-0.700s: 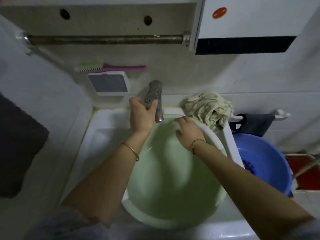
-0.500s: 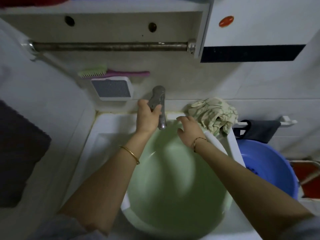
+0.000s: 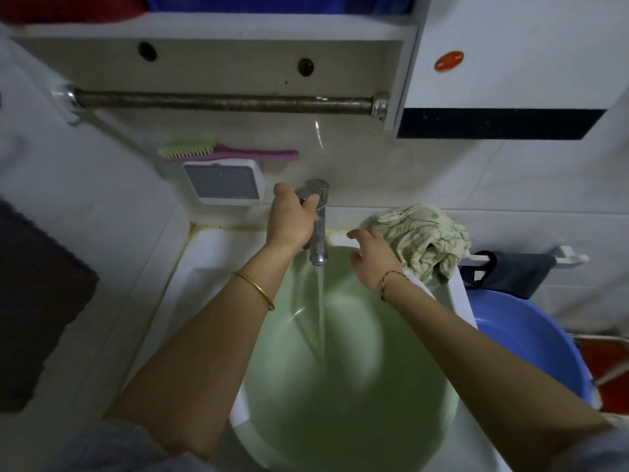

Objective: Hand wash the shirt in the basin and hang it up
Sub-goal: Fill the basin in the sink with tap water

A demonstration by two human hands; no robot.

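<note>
Filling: left hand (image 3: 291, 218) grips the faucet lever (image 3: 315, 189); aim the water stream (image 3: 320, 301) into the green basin (image 3: 408, 369).
Right hand (image 3: 372, 264): fingers relaxed, empty, beside the crumpled shirt (image 3: 423, 238); steady the basin's rim.

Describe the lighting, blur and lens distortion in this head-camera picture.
Head view: dim, flat light, darkest at the left edge. Head view: wide-angle distortion leans the walls and the cabinet outward. Head view: the water stream under the tap smears; the left hand and green basin look fairly sharp.
</note>
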